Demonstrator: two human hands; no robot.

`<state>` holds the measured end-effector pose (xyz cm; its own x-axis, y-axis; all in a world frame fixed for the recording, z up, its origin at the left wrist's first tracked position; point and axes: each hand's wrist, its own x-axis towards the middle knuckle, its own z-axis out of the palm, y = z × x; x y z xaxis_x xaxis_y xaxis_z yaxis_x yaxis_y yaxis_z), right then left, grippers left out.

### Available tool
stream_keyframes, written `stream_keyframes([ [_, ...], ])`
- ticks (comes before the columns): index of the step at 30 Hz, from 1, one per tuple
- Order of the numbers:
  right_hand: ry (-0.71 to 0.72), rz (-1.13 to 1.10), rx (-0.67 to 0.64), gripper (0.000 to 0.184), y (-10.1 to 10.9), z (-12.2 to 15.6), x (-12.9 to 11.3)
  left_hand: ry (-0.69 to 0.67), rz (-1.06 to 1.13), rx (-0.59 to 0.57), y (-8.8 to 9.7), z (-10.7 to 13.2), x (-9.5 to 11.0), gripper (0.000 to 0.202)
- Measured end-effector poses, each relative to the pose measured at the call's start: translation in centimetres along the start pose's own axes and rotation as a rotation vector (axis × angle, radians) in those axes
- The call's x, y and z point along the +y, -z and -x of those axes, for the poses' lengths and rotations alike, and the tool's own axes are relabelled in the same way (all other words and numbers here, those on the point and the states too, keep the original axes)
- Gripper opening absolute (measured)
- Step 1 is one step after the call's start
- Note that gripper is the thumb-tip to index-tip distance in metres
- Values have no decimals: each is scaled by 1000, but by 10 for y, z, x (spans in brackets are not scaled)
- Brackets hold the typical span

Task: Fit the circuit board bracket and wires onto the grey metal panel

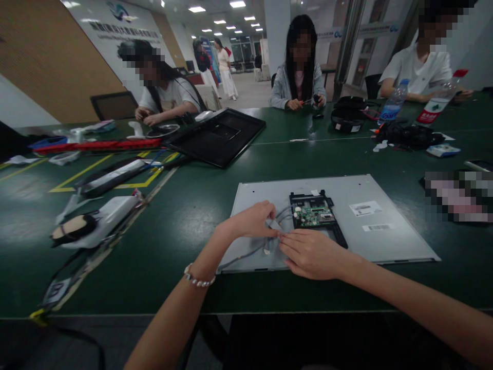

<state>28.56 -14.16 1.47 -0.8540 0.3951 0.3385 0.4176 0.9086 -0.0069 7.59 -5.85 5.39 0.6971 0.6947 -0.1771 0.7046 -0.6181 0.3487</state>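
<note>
Starting left of the circuit board (314, 214): the left hand (250, 222) has its fingertips pinched on the pale cable end (274, 224), just left of the board on the grey back panel (385, 239). The right hand (313, 254) lies just below the board, fingers flat and together, tips by that same cable end, gripping nothing. Looks to me like the cable-unplugging step. Next move calls for a gentle straight pull with 2 steady hands, no yanking.

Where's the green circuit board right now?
Head view, centre: the green circuit board sits in a black frame on the grey metal panel, just beyond the right hand.
</note>
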Motion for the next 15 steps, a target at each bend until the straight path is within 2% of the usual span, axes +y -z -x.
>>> stream_keyframes([
  [4,-28,-41,-92,50,10,4,-7,-16,-28,-4,-1,0,0,40],
  [10,-156,-201,-252,87,23,23,-23,15,-88,-36,-3,-1,-1,44],
  [15,-229,-270,-292,94,21,36,-34,28,-131,-49,-3,-3,2,49],
])
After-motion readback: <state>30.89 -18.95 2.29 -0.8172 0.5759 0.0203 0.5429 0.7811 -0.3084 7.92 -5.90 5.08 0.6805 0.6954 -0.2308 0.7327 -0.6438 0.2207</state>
